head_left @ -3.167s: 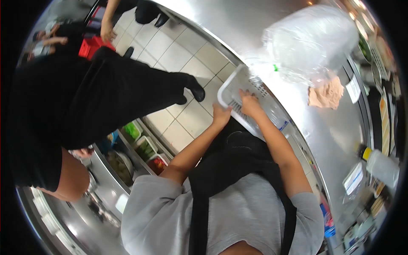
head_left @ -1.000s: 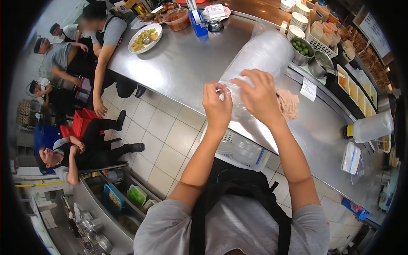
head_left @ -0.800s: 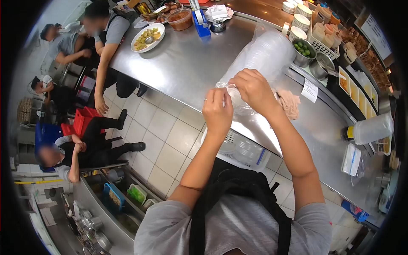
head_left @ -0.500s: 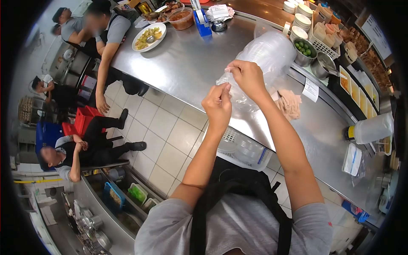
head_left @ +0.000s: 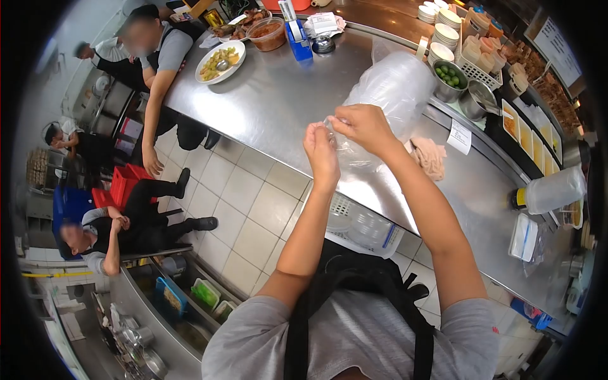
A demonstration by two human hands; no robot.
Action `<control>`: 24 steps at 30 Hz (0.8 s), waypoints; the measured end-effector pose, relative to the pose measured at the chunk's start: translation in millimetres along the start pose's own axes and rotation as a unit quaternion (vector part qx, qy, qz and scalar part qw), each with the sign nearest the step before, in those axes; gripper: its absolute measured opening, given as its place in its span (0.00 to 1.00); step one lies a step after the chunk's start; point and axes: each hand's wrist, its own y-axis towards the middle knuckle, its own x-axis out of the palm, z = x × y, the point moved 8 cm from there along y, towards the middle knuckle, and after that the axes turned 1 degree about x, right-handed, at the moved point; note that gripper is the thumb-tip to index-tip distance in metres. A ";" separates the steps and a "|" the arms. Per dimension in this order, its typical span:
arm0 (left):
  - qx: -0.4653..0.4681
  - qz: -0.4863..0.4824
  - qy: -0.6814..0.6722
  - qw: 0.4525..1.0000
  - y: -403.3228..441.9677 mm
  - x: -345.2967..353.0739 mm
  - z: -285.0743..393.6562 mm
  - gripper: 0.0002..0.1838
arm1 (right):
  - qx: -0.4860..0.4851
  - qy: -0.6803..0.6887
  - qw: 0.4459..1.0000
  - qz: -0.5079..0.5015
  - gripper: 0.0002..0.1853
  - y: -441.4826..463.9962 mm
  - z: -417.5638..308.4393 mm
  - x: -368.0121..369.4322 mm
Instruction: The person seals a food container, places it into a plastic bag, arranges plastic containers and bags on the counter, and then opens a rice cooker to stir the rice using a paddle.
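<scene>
A clear plastic bag (head_left: 396,88) with a stack of transparent, rounded items inside lies on the steel counter (head_left: 278,95). Its gathered end reaches toward me. My left hand (head_left: 322,152) is closed in a pinch on that end, just past the counter's front edge. Close beside it, my right hand (head_left: 364,126) pinches the twisted tip of the same bag, the two hands nearly touching. A crumpled pink cloth (head_left: 427,158) lies right of the bag. Below the counter edge stands a white basket (head_left: 386,247) holding clear plastic containers.
A plate of food (head_left: 218,62), a blue tape dispenser (head_left: 296,41) and a bell (head_left: 323,44) stand at the back. A bowl of green limes (head_left: 448,81) and a plastic bottle (head_left: 554,191) are at right. Several people are at left, one leaning on the counter.
Both hands rose from the white basket to the bag's end on the counter. Most recently my right hand shifted slightly down and left, and the hands drew closer together on the twisted plastic.
</scene>
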 end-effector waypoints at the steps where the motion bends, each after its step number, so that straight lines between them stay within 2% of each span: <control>1: 0.012 0.010 -0.010 1.000 0.5 -2.2 -0.4 0.10 | -0.015 -0.002 1.000 0.016 0.13 1.1 -4.9 0.6; 6: 0.059 0.002 -0.004 0.998 -6.7 1.9 8.2 0.12 | -0.020 -0.026 0.998 0.058 0.14 9.4 -10.5 3.0; 8: 0.058 -0.022 0.034 0.998 -14.4 5.9 6.0 0.12 | 0.054 -0.044 0.994 0.086 0.14 14.2 2.5 0.6; 9: 0.056 -0.026 0.033 0.998 -17.0 6.3 4.0 0.12 | 0.056 -0.046 0.993 0.088 0.14 17.1 5.6 2.1; 11: 0.129 -0.037 0.035 0.990 -24.7 4.7 10.4 0.13 | 0.063 -0.052 0.986 0.144 0.13 21.1 12.1 -3.5; 12: 0.127 -0.038 0.036 0.991 -28.0 -0.3 9.5 0.13 | 0.065 -0.052 0.986 0.145 0.13 24.2 15.4 -3.5; 14: 0.171 -0.097 0.054 0.979 -37.5 -6.2 17.3 0.14 | 0.112 -0.073 0.980 0.150 0.12 29.5 27.6 -4.6; 18: 0.160 -0.145 0.060 0.975 -62.2 -33.0 11.2 0.17 | 0.117 -0.075 0.974 0.177 0.12 33.9 29.0 -6.9; 20: 0.106 -0.153 0.038 0.982 -70.6 -39.4 5.4 0.20 | 0.139 -0.045 0.970 0.194 0.13 34.4 31.1 -10.1; 21: 0.108 -0.155 0.039 0.981 -75.3 -40.9 5.8 0.20 | 0.138 -0.044 0.970 0.197 0.13 34.7 29.2 -12.5; 24: 0.100 -0.151 -0.005 0.983 -79.4 -43.0 1.0 0.22 | 0.197 0.031 0.959 0.203 0.14 30.4 41.1 -18.6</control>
